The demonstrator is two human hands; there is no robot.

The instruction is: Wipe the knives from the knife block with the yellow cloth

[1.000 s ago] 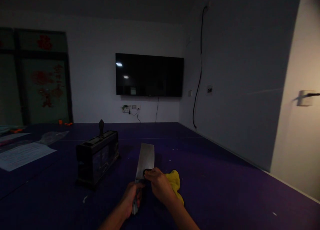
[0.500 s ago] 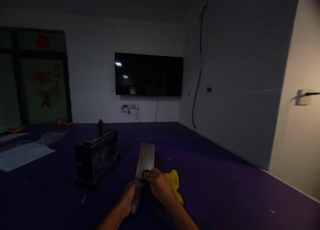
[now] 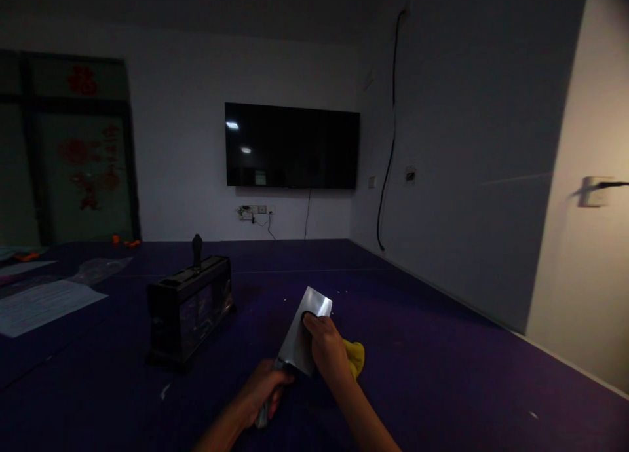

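My left hand (image 3: 268, 388) is wrapped round the handle of a cleaver (image 3: 298, 340). Its broad metal blade points up and to the right, with light gleaming near the tip. My right hand (image 3: 325, 344) is closed at the blade's face, thumb and fingers pinching a small dark round thing (image 3: 305, 316) against the metal. What kind of thing that is, I cannot make out. A yellow cloth (image 3: 356, 359) shows past the right side of my right hand; whether the lower fingers hold it is hidden.
A black knife block (image 3: 191, 308) with clear sides stands left of my hands, one dark handle sticking up from it. Papers (image 3: 49, 304) and clear plastic (image 3: 101, 270) lie farther left on the purple surface (image 3: 442, 373). White scraps (image 3: 165, 392) are scattered about.
The cleaver's blade has swung to the right and its face now catches light. My right hand has moved up along the blade with the dark round thing. The yellow cloth has shifted slightly right.
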